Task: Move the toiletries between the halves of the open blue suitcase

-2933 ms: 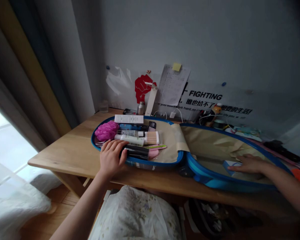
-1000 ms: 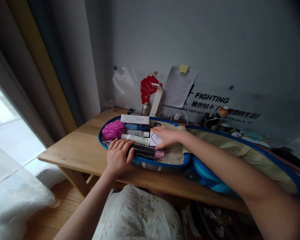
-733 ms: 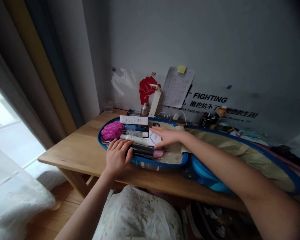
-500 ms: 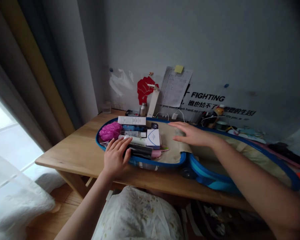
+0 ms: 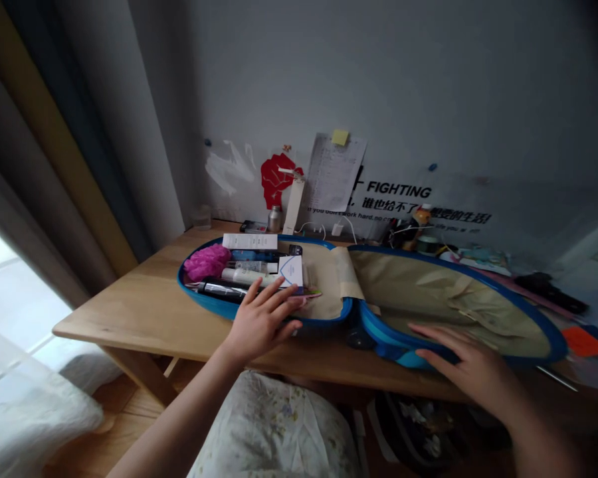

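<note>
An open blue suitcase [image 5: 326,275] with beige lining lies on a wooden table. My left hand [image 5: 266,318], fingers spread, lies over the front edge of the packed half, across part of a black cylindrical item [image 5: 222,291]. Beside it are a white tube [image 5: 249,277], a white box with a blue line [image 5: 291,271] and a magenta bath puff [image 5: 206,263]. A long white box [image 5: 250,241] rests along the back. My right hand [image 5: 463,358], slightly blurred, has its fingers apart near the front rim of the suitcase's other half [image 5: 403,282]. Neither hand holds anything.
The wooden table [image 5: 124,292] stands against a grey wall. Behind the suitcase are a silver bottle [image 5: 274,218], a white lamp [image 5: 294,206] and cables. An orange sheet [image 5: 585,343] lies at the right. A floral cushion [image 5: 279,425] is below the table edge.
My right hand has moved from the suitcase's hinge area toward me and right, to the front rim of the other half. My left hand has shifted right along the packed side.
</note>
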The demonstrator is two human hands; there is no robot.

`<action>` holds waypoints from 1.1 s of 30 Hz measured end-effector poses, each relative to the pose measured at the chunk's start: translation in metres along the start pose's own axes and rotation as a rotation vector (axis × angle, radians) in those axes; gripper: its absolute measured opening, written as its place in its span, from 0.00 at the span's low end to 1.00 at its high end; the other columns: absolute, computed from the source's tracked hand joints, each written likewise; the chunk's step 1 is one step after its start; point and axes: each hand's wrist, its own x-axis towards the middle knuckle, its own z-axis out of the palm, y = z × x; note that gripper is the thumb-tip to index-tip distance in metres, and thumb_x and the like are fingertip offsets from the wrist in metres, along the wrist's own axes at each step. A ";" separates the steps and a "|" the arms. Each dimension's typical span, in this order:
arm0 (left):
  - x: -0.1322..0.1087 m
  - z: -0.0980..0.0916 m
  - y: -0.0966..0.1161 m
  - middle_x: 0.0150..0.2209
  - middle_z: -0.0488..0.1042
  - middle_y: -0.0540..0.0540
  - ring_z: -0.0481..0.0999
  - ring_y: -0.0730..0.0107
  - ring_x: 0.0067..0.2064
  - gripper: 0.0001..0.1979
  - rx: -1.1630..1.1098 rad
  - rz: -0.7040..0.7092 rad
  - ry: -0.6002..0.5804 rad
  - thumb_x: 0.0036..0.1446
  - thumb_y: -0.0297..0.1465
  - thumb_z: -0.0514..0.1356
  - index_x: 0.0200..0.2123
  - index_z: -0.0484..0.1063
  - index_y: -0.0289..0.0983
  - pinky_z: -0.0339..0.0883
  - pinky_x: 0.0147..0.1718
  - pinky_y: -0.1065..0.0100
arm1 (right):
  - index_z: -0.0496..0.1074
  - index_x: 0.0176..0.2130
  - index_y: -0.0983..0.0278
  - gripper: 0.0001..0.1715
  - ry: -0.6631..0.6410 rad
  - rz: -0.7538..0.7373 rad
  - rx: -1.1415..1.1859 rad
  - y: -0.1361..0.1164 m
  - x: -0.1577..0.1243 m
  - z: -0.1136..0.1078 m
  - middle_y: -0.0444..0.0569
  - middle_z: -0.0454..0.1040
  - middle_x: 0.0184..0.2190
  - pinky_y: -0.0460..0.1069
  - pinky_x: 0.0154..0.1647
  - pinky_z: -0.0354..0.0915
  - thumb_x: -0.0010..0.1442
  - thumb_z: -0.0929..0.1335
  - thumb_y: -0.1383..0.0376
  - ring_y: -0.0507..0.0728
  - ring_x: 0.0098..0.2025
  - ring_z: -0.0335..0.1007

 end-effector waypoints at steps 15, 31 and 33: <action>0.002 0.005 -0.006 0.45 0.83 0.52 0.74 0.60 0.61 0.09 -0.073 0.115 -0.059 0.65 0.40 0.62 0.40 0.80 0.45 0.45 0.71 0.54 | 0.81 0.30 0.55 0.26 0.111 -0.289 -0.026 -0.004 0.011 0.008 0.44 0.83 0.29 0.57 0.44 0.75 0.65 0.64 0.44 0.56 0.30 0.79; -0.036 -0.050 -0.057 0.43 0.84 0.52 0.75 0.61 0.60 0.07 -0.029 0.046 -0.109 0.66 0.37 0.61 0.41 0.81 0.46 0.46 0.71 0.56 | 0.80 0.33 0.57 0.16 0.227 -0.502 -0.007 -0.074 0.037 0.033 0.43 0.83 0.30 0.56 0.52 0.70 0.68 0.66 0.56 0.53 0.32 0.79; -0.043 -0.059 -0.067 0.44 0.84 0.51 0.75 0.61 0.60 0.08 -0.022 0.020 -0.131 0.66 0.37 0.61 0.41 0.81 0.46 0.49 0.70 0.56 | 0.80 0.34 0.58 0.15 0.236 -0.501 0.017 -0.088 0.041 0.039 0.43 0.83 0.30 0.56 0.53 0.70 0.67 0.67 0.57 0.52 0.32 0.79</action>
